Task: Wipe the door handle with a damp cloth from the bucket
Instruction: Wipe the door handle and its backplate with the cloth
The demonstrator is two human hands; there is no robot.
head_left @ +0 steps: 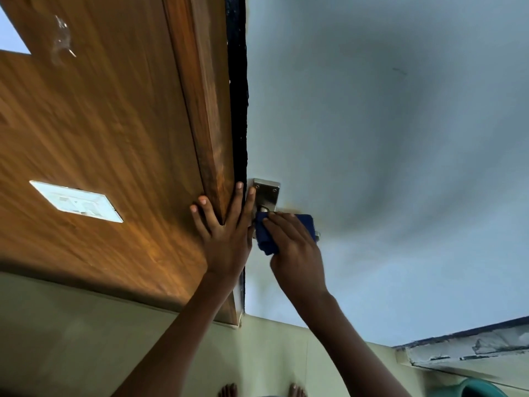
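Note:
A metal door handle with a square silver backplate (266, 193) sits on the pale blue door (386, 138), close to its left edge. My right hand (296, 247) presses a dark blue cloth (266, 239) around the handle's lever, which the cloth mostly hides. My left hand (226, 224) lies flat with fingers spread across the wooden door frame (209, 124), its forefinger touching the backplate's edge. It holds nothing.
A white switch plate (76, 201) is set in the wood panel at left. A green bucket rim (481, 388) shows at the bottom right by a worn ledge (463, 351). My bare toes (260, 391) stand on the pale tiled floor.

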